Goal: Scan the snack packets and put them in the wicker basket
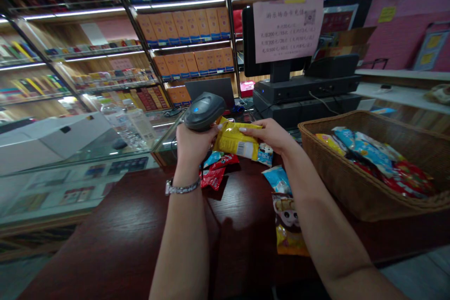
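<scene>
L hand (195, 147) wraps the handle of a dark grey plastic handheld barcode scanner (204, 111), fingers closed round it; silver metal link bracelet (182, 187) on L wrist. R hand (270, 135) nearly shut, pinching R end of a glossy yellow foil snack packet (234, 141). Pkt sits just R of and slightly below scanner head, long axis approx. horiz.; R hand nearer. White barcode patch (245, 149) on lower R of pkt, close to R fingers, faces up. Scanner window hidden, so aim can't be confirmed; L-hand contact w/ pkt unclear. Pkt print too small to read. Below: loose printed snack pkts (288, 225) on dark red wood counter (119, 239); brown woven wicker basket (351, 183) holding more pkts to R.
</scene>
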`<state>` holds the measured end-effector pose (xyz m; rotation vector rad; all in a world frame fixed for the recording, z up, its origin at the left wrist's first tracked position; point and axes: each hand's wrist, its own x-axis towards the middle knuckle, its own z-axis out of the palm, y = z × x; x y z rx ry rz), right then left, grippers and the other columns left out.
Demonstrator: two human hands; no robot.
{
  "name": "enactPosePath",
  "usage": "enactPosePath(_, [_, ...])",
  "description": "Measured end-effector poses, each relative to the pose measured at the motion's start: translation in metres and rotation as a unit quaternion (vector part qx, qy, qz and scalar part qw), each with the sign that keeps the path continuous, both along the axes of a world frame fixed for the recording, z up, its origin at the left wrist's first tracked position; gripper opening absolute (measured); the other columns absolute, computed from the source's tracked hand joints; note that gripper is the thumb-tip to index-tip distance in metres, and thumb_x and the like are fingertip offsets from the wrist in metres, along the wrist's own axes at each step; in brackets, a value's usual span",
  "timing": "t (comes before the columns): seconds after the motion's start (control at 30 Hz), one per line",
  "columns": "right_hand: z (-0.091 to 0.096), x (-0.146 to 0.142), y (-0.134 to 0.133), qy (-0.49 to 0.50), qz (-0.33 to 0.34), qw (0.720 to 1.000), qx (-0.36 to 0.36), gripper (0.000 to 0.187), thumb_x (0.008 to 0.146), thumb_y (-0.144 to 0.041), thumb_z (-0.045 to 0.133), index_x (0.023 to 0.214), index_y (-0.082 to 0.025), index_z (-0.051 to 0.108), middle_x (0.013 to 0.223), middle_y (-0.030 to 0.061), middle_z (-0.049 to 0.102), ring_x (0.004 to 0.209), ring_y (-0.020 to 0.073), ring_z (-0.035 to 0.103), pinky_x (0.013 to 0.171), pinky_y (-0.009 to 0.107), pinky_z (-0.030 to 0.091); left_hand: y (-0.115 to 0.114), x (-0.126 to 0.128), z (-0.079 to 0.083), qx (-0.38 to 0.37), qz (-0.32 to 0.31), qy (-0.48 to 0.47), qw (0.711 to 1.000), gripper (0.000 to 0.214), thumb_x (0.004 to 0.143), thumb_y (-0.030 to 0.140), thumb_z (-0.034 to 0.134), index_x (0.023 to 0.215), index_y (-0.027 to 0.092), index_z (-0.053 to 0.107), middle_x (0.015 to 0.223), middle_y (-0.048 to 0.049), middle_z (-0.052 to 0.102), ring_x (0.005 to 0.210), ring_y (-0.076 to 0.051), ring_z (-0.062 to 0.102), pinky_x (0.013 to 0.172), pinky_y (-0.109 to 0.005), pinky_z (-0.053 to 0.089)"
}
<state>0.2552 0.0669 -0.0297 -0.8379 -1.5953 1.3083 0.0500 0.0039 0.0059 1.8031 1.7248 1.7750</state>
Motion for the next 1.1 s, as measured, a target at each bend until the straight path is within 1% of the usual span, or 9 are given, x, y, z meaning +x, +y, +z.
enactPosePath(0.13, [0.003, 0.005, -0.003, -0.004, 0.033, 0.999, -0.015, 0.032, 0.073, -0.050, 0.080, 0.085, -0.020, 0.076, 0.081, 0.0035, 0.076, 0.065, 0.0152, 0.067, 0.052, 0.023, 0.051, 0.002, -0.001, -0.002, 0.034, 0.001, -0.008, 0.999, 0.025, 0.064, 0.027, 0.076, 0.083, 0.013, 0.074, 0.086, -0.0061, 0.076, 0.079, -0.021, 0.070, 0.071, -0.027, 0.057])
enactPosePath(0.27, [0.005, 0.010, -0.008, -0.054, 0.102, 0.993, -0.033, 0.032, 0.073, -0.044, 0.082, 0.089, -0.018, 0.076, 0.079, 0.0050, 0.076, 0.063, 0.0161, 0.067, 0.049, 0.023, 0.051, 0.000, 0.001, 0.000, 0.031, -0.004, 0.002, 0.999, 0.022, 0.065, 0.028, 0.076, 0.081, 0.013, 0.074, 0.084, -0.0054, 0.075, 0.077, -0.020, 0.070, 0.069, -0.026, 0.057])
enactPosePath(0.33, [0.005, 0.012, -0.008, -0.040, 0.106, 0.992, -0.049, 0.030, 0.074, -0.041, 0.082, 0.090, -0.017, 0.076, 0.082, 0.0062, 0.077, 0.064, 0.0159, 0.068, 0.049, 0.022, 0.053, -0.002, 0.002, 0.001, 0.020, -0.005, -0.010, 1.000, 0.026, 0.067, 0.033, 0.075, 0.083, 0.013, 0.073, 0.083, -0.0058, 0.075, 0.071, -0.019, 0.070, 0.064, -0.026, 0.057])
enactPosePath(0.4, [0.006, 0.013, -0.004, 0.008, 0.078, 0.994, -0.074, 0.027, 0.075, -0.036, 0.081, 0.093, -0.016, 0.075, 0.087, 0.0070, 0.077, 0.068, 0.0163, 0.070, 0.053, 0.023, 0.055, -0.003, 0.002, 0.002, 0.009, -0.002, -0.033, 0.999, 0.031, 0.070, 0.037, 0.074, 0.088, 0.013, 0.073, 0.081, -0.0063, 0.074, 0.063, -0.018, 0.069, 0.059, -0.026, 0.056])
enactPosePath(0.5, [0.006, 0.017, 0.006, 0.126, -0.017, 0.987, -0.093, 0.023, 0.080, -0.029, 0.077, 0.098, -0.016, 0.072, 0.093, 0.0067, 0.077, 0.075, 0.0166, 0.072, 0.061, 0.025, 0.059, -0.008, -0.001, 0.003, -0.006, -0.011, -0.051, 0.999, 0.034, 0.070, 0.040, 0.075, 0.091, 0.014, 0.072, 0.075, -0.0050, 0.072, 0.056, -0.018, 0.067, 0.054, -0.026, 0.054])
enactPosePath(0.6, [0.007, 0.025, 0.017, 0.230, -0.124, 0.962, -0.076, 0.019, 0.084, -0.024, 0.071, 0.101, -0.016, 0.070, 0.095, 0.0052, 0.076, 0.078, 0.0151, 0.072, 0.064, 0.024, 0.060, -0.013, -0.007, 0.004, -0.057, -0.065, -0.018, 0.996, 0.030, 0.069, 0.039, 0.078, 0.085, 0.015, 0.072, 0.061, -0.0016, 0.067, 0.049, -0.017, 0.063, 0.048, -0.025, 0.051])
enactPosePath(0.7, [0.006, 0.031, 0.025, 0.273, -0.180, 0.943, -0.067, 0.018, 0.085, -0.023, 0.069, 0.102, -0.017, 0.068, 0.095, 0.0038, 0.076, 0.080, 0.0153, 0.072, 0.064, 0.025, 0.060, -0.014, -0.009, 0.001, -0.094, -0.102, 0.034, 0.990, 0.027, 0.068, 0.037, 0.080, 0.080, 0.014, 0.074, 0.053, -0.0007, 0.064, 0.045, -0.017, 0.060, 0.046, -0.026, 0.049])
enactPosePath(0.93, [0.003, 0.032, 0.031, 0.282, -0.202, 0.935, -0.070, 0.019, 0.081, -0.024, 0.071, 0.099, -0.017, 0.069, 0.094, 0.0041, 0.076, 0.083, 0.0175, 0.072, 0.067, 0.028, 0.061, -0.009, 0.000, -0.005, -0.087, -0.159, 0.112, 0.977, 0.037, 0.071, 0.038, 0.078, 0.099, 0.015, 0.079, 0.079, -0.0052, 0.076, 0.063, -0.020, 0.067, 0.061, -0.030, 0.057])
enactPosePath(1.1, [0.003, 0.032, 0.029, 0.278, -0.202, 0.938, -0.050, 0.025, 0.080, -0.027, 0.072, 0.104, -0.019, 0.068, 0.101, 0.0046, 0.075, 0.093, 0.0186, 0.071, 0.077, 0.032, 0.060, -0.011, 0.000, -0.004, -0.089, -0.145, 0.123, 0.978, 0.037, 0.072, 0.039, 0.078, 0.098, 0.013, 0.079, 0.074, -0.0064, 0.075, 0.067, -0.024, 0.070, 0.064, -0.032, 0.058])
